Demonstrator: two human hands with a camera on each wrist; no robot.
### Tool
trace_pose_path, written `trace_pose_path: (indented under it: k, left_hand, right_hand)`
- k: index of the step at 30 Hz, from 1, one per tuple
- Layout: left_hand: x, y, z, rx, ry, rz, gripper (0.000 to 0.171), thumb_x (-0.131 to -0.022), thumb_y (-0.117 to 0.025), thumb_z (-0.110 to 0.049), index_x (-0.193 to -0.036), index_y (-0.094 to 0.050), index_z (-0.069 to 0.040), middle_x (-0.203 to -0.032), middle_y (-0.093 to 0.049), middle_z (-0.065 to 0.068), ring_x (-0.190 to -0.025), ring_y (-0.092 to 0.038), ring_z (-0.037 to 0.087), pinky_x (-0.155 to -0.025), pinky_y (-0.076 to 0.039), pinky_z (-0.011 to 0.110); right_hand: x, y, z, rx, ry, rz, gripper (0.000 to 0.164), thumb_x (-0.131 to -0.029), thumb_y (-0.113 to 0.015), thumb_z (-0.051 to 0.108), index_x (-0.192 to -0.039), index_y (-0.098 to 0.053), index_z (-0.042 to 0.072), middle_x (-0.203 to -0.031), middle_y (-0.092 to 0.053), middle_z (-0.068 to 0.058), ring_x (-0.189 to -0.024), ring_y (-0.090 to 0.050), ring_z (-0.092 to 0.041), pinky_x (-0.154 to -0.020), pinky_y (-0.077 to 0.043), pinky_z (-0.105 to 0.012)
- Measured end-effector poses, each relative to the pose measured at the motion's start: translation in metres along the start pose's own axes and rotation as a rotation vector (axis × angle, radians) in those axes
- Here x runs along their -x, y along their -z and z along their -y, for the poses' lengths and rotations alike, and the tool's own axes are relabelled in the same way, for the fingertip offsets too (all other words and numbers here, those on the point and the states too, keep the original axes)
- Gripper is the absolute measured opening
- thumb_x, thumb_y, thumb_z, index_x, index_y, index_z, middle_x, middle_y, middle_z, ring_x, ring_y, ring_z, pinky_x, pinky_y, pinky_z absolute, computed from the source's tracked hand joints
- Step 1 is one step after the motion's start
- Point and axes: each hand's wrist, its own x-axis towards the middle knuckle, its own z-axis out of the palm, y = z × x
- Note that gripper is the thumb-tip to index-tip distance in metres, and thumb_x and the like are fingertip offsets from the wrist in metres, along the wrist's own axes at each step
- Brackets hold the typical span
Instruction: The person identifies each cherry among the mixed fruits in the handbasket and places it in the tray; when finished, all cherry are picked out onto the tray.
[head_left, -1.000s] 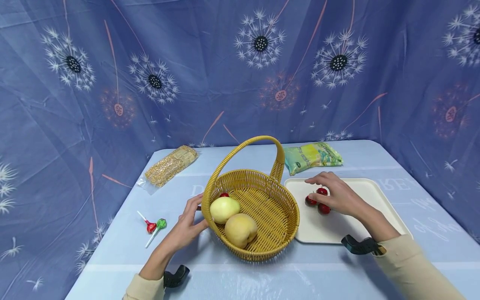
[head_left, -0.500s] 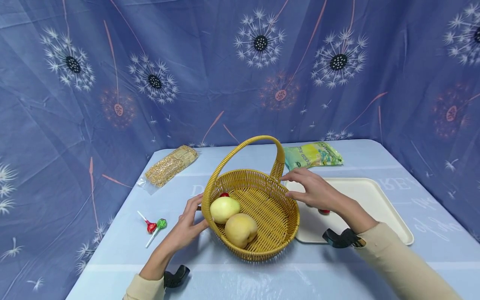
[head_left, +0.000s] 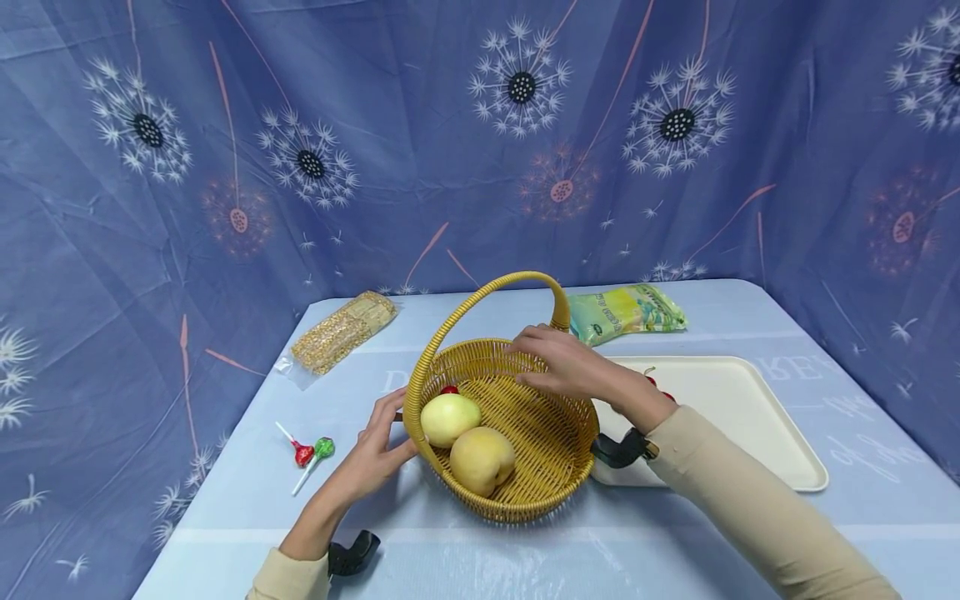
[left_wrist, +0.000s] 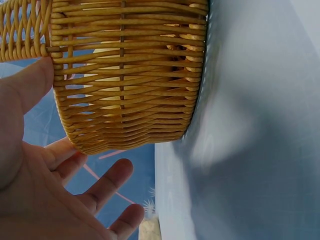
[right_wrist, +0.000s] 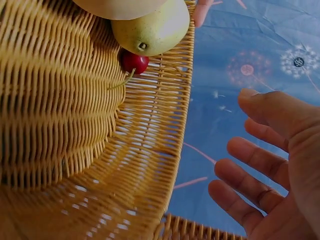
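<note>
A wicker basket (head_left: 525, 467) with a tall handle holds a yellow-green fruit (head_left: 450, 419), a peach-like yellow fruit (head_left: 482, 461) and a red cherry (right_wrist: 134, 62) with a green stem. My left hand (head_left: 377, 446) touches the basket's left rim near the handle base; its thumb and first fingers meet the wicker, while the other fingers stay extended. Above the basket's right inside hovers my right hand (head_left: 562, 362), fingers spread and slightly bent, holding nothing. On the white tray (head_left: 735, 425), cherries (head_left: 651, 382) show partly from behind my right forearm.
Two lollipops, one red (head_left: 303, 455) and one green (head_left: 324, 447), lie left of the basket. A clear bag of grains (head_left: 341, 333) lies at the back left, and a green-yellow packet (head_left: 626, 312) behind the tray. A patterned curtain (head_left: 450, 125) encloses the table.
My right hand has moved left from over the tray's cherries to above the basket. The left hand and the basket have stayed in place.
</note>
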Motion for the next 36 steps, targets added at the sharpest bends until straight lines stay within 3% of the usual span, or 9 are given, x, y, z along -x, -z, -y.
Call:
trace_pose_path:
  k: [4,18,26,36]
  left_hand:
    - [0.0,0.0,0.001,-0.022,-0.01,-0.007,0.059,-0.09,-0.063,-0.029,-0.141,-0.037,-0.017,-0.152,-0.024,0.007,-0.12,-0.044,0.027,-0.095,-0.019,0.068]
    - [0.001,0.0,0.001,-0.019,-0.004,-0.005,0.058,-0.09,-0.063,-0.028,-0.14,-0.038,-0.019,-0.152,-0.025,0.007,-0.121,-0.044,0.027,-0.095,-0.017,0.069]
    - [0.0,0.0,-0.001,-0.017,0.009,0.008,0.056,-0.09,-0.062,-0.031,-0.14,-0.037,-0.026,-0.152,-0.024,0.007,-0.121,-0.044,0.027,-0.096,-0.018,0.067]
    - [0.0,0.0,-0.003,-0.014,0.024,0.011,0.056,-0.09,-0.063,-0.024,-0.14,-0.037,-0.025,-0.153,-0.024,0.006,-0.125,-0.041,0.029,-0.097,-0.016,0.069]
  right_hand:
    - [-0.014,-0.006,0.001,-0.016,-0.009,0.041,0.038,-0.09,-0.063,0.029,-0.125,-0.06,0.013,-0.119,-0.06,-0.005,-0.111,-0.054,-0.021,-0.09,-0.047,-0.04]
    - [-0.059,-0.042,0.0,0.009,-0.01,0.18,0.042,-0.09,-0.064,0.025,-0.13,-0.055,0.016,-0.121,-0.056,-0.001,-0.113,-0.051,-0.02,-0.095,-0.044,-0.037]
    - [-0.071,-0.058,0.003,0.03,0.026,0.264,0.042,-0.089,-0.065,0.024,-0.129,-0.055,0.016,-0.128,-0.056,-0.001,-0.122,-0.05,-0.021,-0.102,-0.041,-0.039]
    - [-0.077,-0.075,-0.001,0.075,0.065,0.33,0.044,-0.09,-0.063,0.019,-0.133,-0.053,0.02,-0.131,-0.054,0.0,-0.122,-0.049,-0.018,-0.104,-0.039,-0.036]
